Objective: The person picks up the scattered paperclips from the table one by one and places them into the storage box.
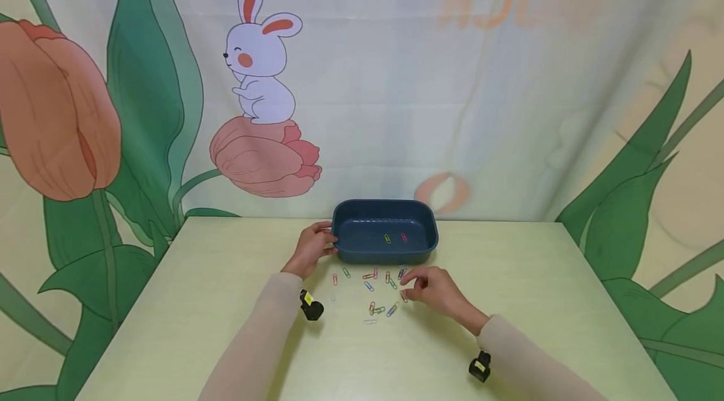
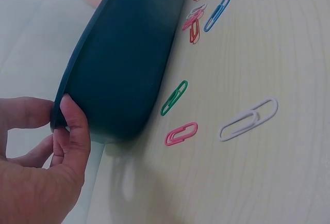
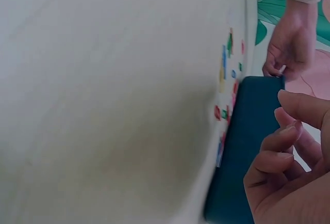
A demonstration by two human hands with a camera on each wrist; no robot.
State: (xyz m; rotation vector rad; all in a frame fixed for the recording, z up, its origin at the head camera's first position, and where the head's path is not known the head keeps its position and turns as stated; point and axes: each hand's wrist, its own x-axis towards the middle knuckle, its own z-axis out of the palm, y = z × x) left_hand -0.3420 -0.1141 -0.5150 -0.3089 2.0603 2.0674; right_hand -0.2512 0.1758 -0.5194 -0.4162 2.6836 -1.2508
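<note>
A dark blue plastic bin (image 1: 384, 258) stands at the back of the table with a yellow paper clip (image 1: 387, 239) and a pink paper clip (image 1: 404, 237) inside. My left hand (image 1: 312, 250) pinches the rim at its left end; the left wrist view shows the thumb on the outer wall (image 2: 118, 53). Before the bin lie several coloured paper clips, among them a blue one (image 1: 369, 286) and a green one (image 2: 174, 98). Over their right side hovers my right hand (image 1: 438, 291), thumb and forefinger apart, with a red paper clip (image 1: 403, 296) right by the fingertips.
The pale table (image 1: 509, 275) ends at a hanging cloth (image 1: 373, 87) printed with a rabbit and tulips, close behind the bin. A small black camera (image 1: 311, 307) sits at the left wrist, another black camera (image 1: 480, 366) at the right.
</note>
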